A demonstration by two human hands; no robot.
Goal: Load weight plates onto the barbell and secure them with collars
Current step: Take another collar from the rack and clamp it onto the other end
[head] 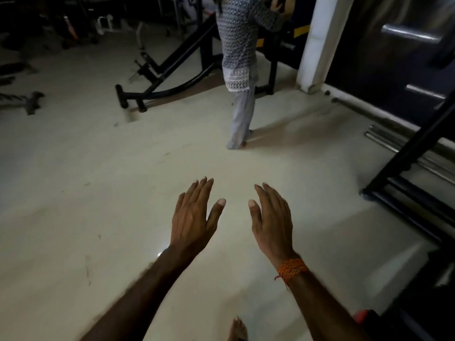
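Observation:
My left hand [194, 215] and my right hand [272, 217] are both stretched out in front of me over bare pale floor, palms down, fingers apart, holding nothing. An orange thread is tied around my right wrist. Several steel bars [403, 147] lie on the floor by the right wall. I cannot make out any weight plate or collar for certain; dark shapes at the far left [14, 67] are too dim to identify.
A person in a patterned top [240, 57] stands ahead, back turned, at a black machine frame [162, 70]. A white pillar [322, 40] rises at the upper right. A black rack base [413, 188] angles across the right side. My bare foot [237, 329] shows at the bottom.

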